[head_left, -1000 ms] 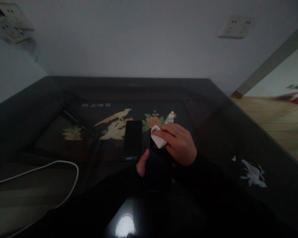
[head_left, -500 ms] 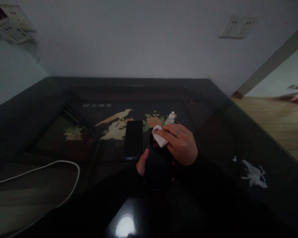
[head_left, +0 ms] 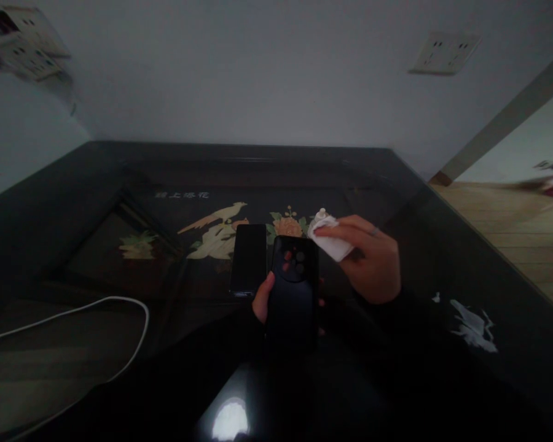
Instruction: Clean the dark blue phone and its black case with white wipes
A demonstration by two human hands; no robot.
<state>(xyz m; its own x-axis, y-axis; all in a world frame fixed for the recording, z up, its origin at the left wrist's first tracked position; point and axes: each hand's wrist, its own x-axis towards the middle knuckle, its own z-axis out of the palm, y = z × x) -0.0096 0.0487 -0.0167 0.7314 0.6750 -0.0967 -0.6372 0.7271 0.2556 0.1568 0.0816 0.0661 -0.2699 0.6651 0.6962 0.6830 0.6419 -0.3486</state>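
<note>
My left hand [head_left: 262, 299] grips a dark phone [head_left: 293, 288] from below, back side up, with its round camera cluster showing. My right hand [head_left: 371, 261] is pinched on a folded white wipe [head_left: 332, 243] and hovers just right of the phone's top end, off its surface. A second dark phone [head_left: 249, 258] lies flat on the glossy black table [head_left: 74, 202] just left of the held one. A small white bottle [head_left: 320, 215] stands behind the wipe, mostly hidden by it.
A white cable [head_left: 120, 307] curves over the table's left front. Torn white scraps [head_left: 470, 322] lie at the right near the table edge. Wall sockets [head_left: 442, 52] sit on the wall behind. Wooden floor [head_left: 511, 227] shows to the right.
My right hand with the wipe has lifted off the held phone and moved right, uncovering the camera cluster. The left hand and the phone on the table have stayed put.
</note>
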